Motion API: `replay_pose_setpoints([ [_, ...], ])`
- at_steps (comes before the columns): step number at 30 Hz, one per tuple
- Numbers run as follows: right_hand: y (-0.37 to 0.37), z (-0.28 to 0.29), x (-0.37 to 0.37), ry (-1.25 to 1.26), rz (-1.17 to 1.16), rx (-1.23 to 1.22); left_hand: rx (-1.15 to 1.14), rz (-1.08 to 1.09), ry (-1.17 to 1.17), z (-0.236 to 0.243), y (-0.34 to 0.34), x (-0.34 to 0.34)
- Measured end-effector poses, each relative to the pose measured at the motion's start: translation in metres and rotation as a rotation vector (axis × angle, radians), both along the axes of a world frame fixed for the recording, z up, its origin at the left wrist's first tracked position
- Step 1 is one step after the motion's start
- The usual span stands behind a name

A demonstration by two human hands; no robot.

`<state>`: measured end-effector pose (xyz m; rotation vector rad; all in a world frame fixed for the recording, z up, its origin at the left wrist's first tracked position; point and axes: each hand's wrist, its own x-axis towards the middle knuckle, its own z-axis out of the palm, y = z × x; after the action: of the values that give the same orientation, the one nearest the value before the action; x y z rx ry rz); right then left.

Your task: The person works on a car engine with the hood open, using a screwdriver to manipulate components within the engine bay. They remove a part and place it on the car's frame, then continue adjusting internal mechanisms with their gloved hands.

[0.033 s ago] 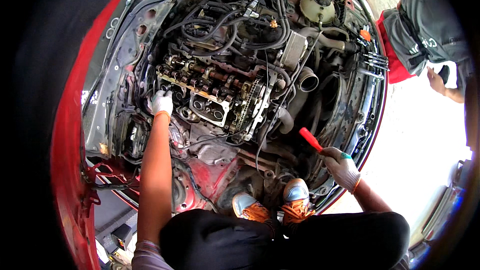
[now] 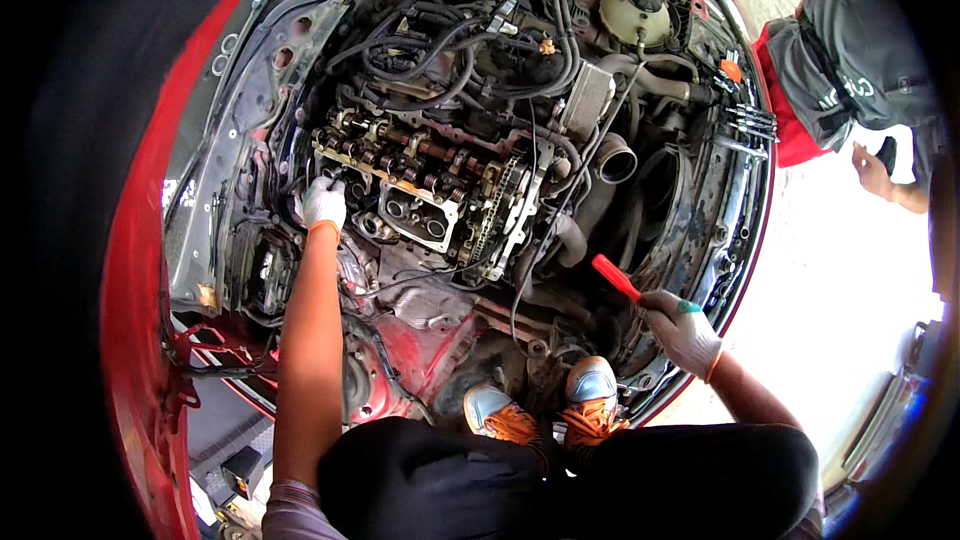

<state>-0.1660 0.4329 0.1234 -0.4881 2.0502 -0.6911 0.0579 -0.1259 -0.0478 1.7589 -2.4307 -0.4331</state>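
Observation:
My gloved left hand (image 2: 322,202) reaches to the left end of the exposed engine head (image 2: 410,162), fingers curled against parts beside a light metal flange (image 2: 420,220); what they grip is hidden. Shafts and springs show along the head's top, with a chain (image 2: 483,225) at its right. My gloved right hand (image 2: 678,335) is closed on a red tool (image 2: 615,276), pointing up and left over the engine bay's right side.
Hoses (image 2: 470,60) and a reservoir (image 2: 635,15) lie toward the back. Several tools (image 2: 750,125) rest along the right edge. Another person (image 2: 860,50) stands at upper right. My shoes (image 2: 590,400) are inside the bay, near the red body panel (image 2: 410,370).
The red tool and my right hand have shifted very slightly to the left. My left hand looks unmoved.

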Motion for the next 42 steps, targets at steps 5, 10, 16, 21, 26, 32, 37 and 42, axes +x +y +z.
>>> replay_pose_setpoints([
  [5, -0.097, 0.054, -0.038, 0.083, 0.366, -0.021, 0.024, -0.071, 0.196, 0.001, -0.015, 0.028],
  [10, -0.2, 0.029, -0.027, 0.26, 0.545, -0.077, 0.046, -0.007, 0.093, 0.007, 0.002, 0.026],
  [16, -0.251, -0.058, -0.008, 0.536, 0.949, 0.011, 0.102, -0.074, 0.068, 0.007, 0.015, 0.016],
  [21, -0.216, 0.032, -0.004, 0.413, 0.851, -0.053, 0.2, -0.015, 0.211, -0.021, -0.01, 0.036],
  [26, -0.13, 0.075, -0.019, 0.101, 0.868, 0.014, 0.353, 0.21, 0.208, -0.07, -0.053, 0.042],
  [32, -0.036, 0.051, -0.001, -0.105, 0.496, 0.247, 0.041, -0.055, -0.057, -0.021, -0.009, 0.004],
  [37, -0.014, 0.036, 0.0, -0.148, 0.41, 0.188, 0.087, -0.108, 0.166, -0.008, -0.004, 0.015],
  [42, -0.01, 0.035, -0.017, -0.096, 0.227, 0.109, 0.023, -0.077, -0.042, -0.016, -0.03, 0.021],
])
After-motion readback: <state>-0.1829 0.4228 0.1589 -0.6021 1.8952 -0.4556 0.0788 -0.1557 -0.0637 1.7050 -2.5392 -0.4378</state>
